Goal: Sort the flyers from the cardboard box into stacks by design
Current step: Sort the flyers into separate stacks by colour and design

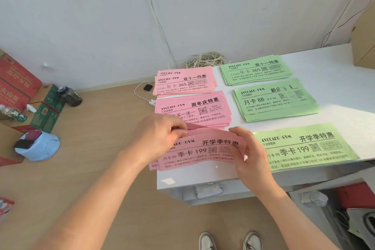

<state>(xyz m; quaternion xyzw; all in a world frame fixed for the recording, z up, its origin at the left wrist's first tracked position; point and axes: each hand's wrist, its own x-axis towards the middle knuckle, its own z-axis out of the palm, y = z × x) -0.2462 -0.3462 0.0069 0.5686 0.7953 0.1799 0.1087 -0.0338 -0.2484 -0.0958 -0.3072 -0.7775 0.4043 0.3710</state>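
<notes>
On the white table (334, 79) lie six flyer stacks, pink in the left column and green in the right. Both my hands hold the nearest pink stack (200, 152), headed "季卡 199", at the table's front left corner. My left hand (160, 138) pinches its upper left edge and lifts some sheets. My right hand (249, 152) grips its right end. Behind it sit a pink "周年庆特惠" stack (194, 107) and a pink "年卡 365" stack (184, 83). The green stacks are "季卡 199" (304, 146), "月卡 88" (276, 99) and "年卡 365" (255, 69). A cardboard box (363, 42) stands at the far right.
A coil of cable (207, 60) lies by the wall behind the stacks. On the wooden floor at left are red and green cartons (18, 85), a dark jug (70, 95) and a pale blue bin (38, 144). A charger cord (148, 91) trails near the table's left edge.
</notes>
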